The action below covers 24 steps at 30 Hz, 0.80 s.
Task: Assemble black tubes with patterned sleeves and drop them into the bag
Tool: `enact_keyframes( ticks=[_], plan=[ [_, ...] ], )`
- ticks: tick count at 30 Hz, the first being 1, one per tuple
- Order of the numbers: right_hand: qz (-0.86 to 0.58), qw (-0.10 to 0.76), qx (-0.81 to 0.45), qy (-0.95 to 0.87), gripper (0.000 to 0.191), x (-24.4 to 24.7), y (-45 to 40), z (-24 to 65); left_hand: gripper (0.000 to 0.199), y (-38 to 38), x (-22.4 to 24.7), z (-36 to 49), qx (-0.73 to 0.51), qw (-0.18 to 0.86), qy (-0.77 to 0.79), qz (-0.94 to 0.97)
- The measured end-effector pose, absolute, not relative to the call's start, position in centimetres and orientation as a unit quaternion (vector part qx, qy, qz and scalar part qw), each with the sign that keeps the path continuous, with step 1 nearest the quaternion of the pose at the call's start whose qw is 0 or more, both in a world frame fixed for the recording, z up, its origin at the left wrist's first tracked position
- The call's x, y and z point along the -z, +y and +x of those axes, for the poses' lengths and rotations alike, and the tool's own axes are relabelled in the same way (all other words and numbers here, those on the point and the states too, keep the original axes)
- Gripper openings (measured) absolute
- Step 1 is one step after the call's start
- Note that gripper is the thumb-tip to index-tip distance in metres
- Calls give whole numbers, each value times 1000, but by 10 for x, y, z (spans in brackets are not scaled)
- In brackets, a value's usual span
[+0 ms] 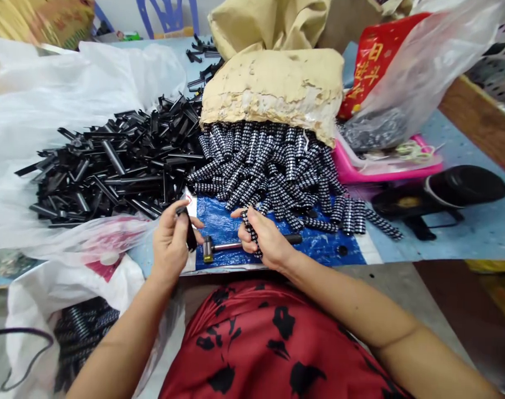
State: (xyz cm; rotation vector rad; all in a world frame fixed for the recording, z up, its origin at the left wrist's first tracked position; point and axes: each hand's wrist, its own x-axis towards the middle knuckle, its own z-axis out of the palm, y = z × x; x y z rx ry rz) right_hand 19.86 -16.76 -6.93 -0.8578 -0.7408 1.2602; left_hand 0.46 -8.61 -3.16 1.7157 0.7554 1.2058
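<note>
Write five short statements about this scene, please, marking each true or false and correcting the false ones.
1. The left hand holds a slender black piece. True.
2. The right hand grips the small hammer with a metal shaft. False: it holds a black-and-white patterned tube.
3. The hammer lies on the shiny blue plastic sheet. True.
4. The heap of loose, long black pieces lies left of the heap of patterned tubes. True.
5. The bright pink plastic tray stands left of the peeling tan sack. False: it stands to the right.
</note>
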Motion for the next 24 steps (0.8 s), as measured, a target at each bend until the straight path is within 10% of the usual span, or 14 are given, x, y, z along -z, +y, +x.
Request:
enact_keyframes(
  ticks=[11,16,24],
  plan=[
    [-411,706,-431,-383,57,77,-171,190,28,-132,64,64,-412,527,312,675],
    [-436,569,-93,-691,117,90,-185,224,32,-131,55,51,-367,583,322,649],
    [-388,490,163,-764,112,91,-193,232,61,-139,56,49,-393,559,364,633]
  ],
)
